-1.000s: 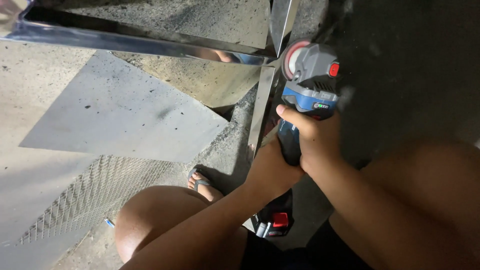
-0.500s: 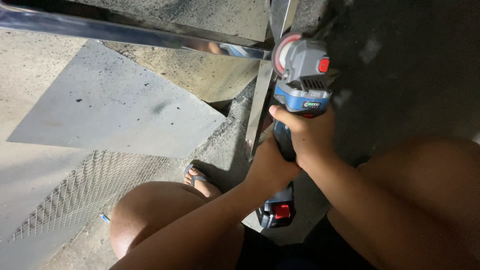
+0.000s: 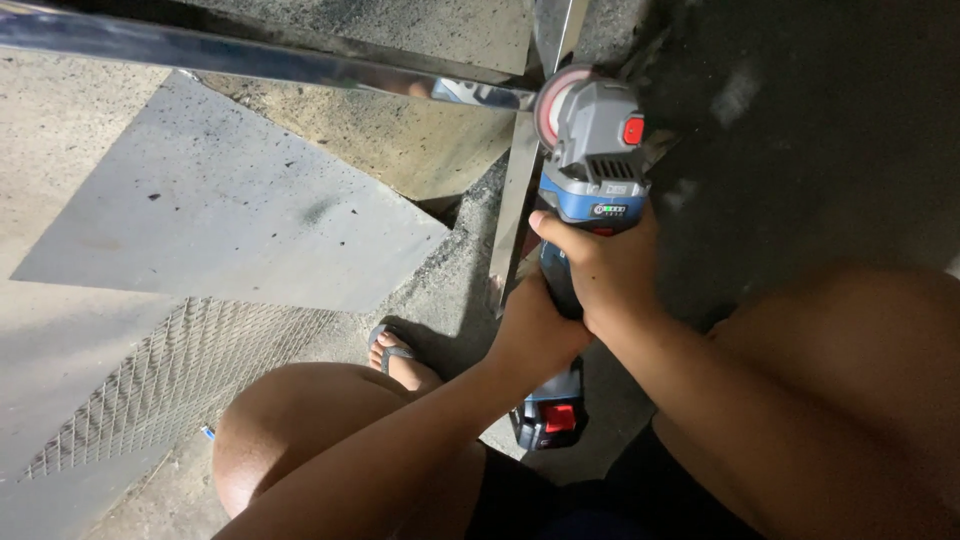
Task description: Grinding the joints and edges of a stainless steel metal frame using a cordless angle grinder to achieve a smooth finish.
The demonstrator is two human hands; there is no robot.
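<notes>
While both arms reach forward from the bottom of the view, the two hands meet on one tool, a blue and grey grinder (image 3: 590,170). The right hand (image 3: 600,270) is curled tight around the grinder's blue body, with the thumb lying across the top and the fingers wrapped under it. Its arm comes in from the lower right, passing over the right knee. The left hand (image 3: 535,325) sits just behind and below the right hand, closed around the dark handle of the grinder, and its arm runs up from the bottom middle, over the left knee (image 3: 290,430). The grinder points up and away from the body. Its round disc (image 3: 552,105) is at the far end, right by a shiny metal bar (image 3: 515,215) that stands upright just left of the grinder. A second shiny bar (image 3: 250,55) runs off to the left from the disc. The battery (image 3: 548,415) with a red button hangs at the grinder's near end, below the hands. Left of the grinder lie a flat grey sheet (image 3: 200,220) and some wire mesh (image 3: 170,385), and a foot in a sandal (image 3: 395,355) rests on the ground.
</notes>
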